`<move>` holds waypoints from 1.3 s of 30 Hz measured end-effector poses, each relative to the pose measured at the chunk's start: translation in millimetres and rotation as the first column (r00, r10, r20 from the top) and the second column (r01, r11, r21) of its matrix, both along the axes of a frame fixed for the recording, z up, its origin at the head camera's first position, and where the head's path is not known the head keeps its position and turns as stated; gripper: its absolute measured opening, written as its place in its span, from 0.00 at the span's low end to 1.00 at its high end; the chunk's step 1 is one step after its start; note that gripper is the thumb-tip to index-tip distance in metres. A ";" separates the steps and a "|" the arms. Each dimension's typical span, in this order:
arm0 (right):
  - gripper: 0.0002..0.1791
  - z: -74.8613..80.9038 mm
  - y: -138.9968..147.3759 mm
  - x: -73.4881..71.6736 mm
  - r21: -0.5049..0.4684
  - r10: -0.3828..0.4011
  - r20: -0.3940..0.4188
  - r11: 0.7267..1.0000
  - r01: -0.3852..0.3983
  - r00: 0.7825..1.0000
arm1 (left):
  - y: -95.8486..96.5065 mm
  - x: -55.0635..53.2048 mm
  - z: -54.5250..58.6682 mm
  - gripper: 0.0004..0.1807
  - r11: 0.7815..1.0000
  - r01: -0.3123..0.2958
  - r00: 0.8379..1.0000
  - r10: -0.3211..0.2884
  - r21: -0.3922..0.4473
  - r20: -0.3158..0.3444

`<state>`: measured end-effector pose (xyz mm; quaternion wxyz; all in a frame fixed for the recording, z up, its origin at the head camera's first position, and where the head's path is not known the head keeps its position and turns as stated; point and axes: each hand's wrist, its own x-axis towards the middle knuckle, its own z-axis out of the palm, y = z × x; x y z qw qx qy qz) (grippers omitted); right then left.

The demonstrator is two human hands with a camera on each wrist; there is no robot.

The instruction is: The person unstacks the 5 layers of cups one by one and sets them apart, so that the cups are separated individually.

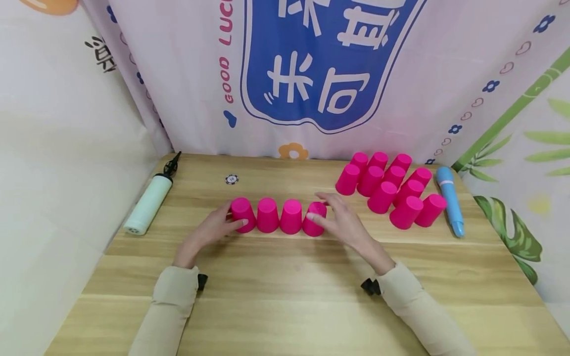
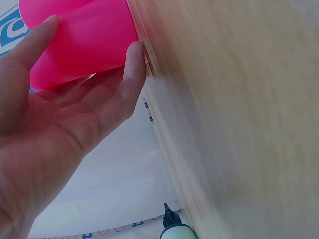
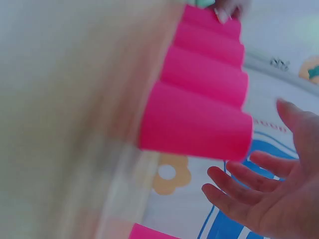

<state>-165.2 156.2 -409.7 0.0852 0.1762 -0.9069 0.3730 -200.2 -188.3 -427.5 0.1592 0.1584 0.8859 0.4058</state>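
Observation:
Several pink cups stand upside down in a short row across the table. At the row's left end, my left hand point(image 1: 214, 228) holds the leftmost cup point(image 1: 243, 214), thumb on its near side and fingers round its outer side. The left wrist view shows the thumb and fingers of the left hand point(image 2: 60, 119) about that cup point(image 2: 89, 42). My right hand point(image 1: 345, 222) is at the rightmost cup point(image 1: 313, 225). In the right wrist view the fingers of this hand point(image 3: 269, 199) are spread and stand apart from the cup point(image 3: 194, 122).
More upside-down pink cups point(image 1: 382, 198) stand grouped at the back right, beside a blue cylindrical tool point(image 1: 451, 200). A mint-green hand pump point(image 1: 149, 203) lies on the left. A black-and-white chip point(image 1: 231, 179) lies behind the row. Printed cloth point(image 1: 178, 74) hangs along the table's back edge.

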 end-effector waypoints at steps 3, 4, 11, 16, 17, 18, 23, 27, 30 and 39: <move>0.31 -6.8 -6.1 7.7 0.049 0.017 -0.051 0.999 -0.014 0.999 | -1.5 -1.4 1.9 0.38 1.000 -0.005 1.000 0.005 -0.002 -0.005; 0.30 -9.0 -6.5 8.7 0.048 0.026 -0.079 0.999 -0.022 0.997 | -1.8 -1.5 2.1 0.38 1.000 -0.004 1.000 0.004 -0.005 -0.007; 0.27 -8.5 16.2 3.1 0.023 -0.069 -0.209 0.997 0.075 0.975 | -0.4 -2.1 2.6 0.39 1.000 0.006 1.000 -0.006 -0.003 -0.012; 0.28 -0.7 47.2 -14.9 0.031 -0.298 -0.187 0.950 0.309 0.936 | -0.4 -2.6 4.0 0.38 1.000 0.006 1.000 -0.006 -0.002 -0.008; 0.29 -1.4 51.8 -18.8 0.042 -0.328 -0.164 0.940 0.339 0.930 | -0.8 -2.8 4.1 0.38 1.000 0.003 1.000 -0.003 -0.003 -0.005; 0.29 -2.8 55.6 -22.6 0.051 -0.344 -0.142 0.934 0.354 0.928 | -1.3 -3.0 4.1 0.38 1.000 0.000 1.000 0.000 -0.005 -0.003; 0.29 -13.1 64.1 -37.8 0.069 -0.367 -0.078 0.926 0.372 0.927 | -2.4 -1.8 2.1 0.39 1.000 0.006 1.000 -0.006 -0.008 -0.005; 0.28 -17.4 66.4 -43.4 0.068 -0.383 -0.091 0.919 0.389 0.919 | -1.0 0.1 -0.4 0.40 1.000 0.011 1.000 -0.011 0.003 0.008; 0.28 -17.9 67.5 -43.8 0.073 -0.390 -0.101 0.915 0.397 0.915 | 0.4 0.7 -0.6 0.40 1.000 0.006 1.000 -0.006 0.008 0.014; 0.29 -16.8 66.0 -37.1 0.091 -0.411 -0.144 0.900 0.425 0.900 | 0.4 -1.5 1.2 0.39 1.000 0.009 1.000 -0.009 -0.008 -0.001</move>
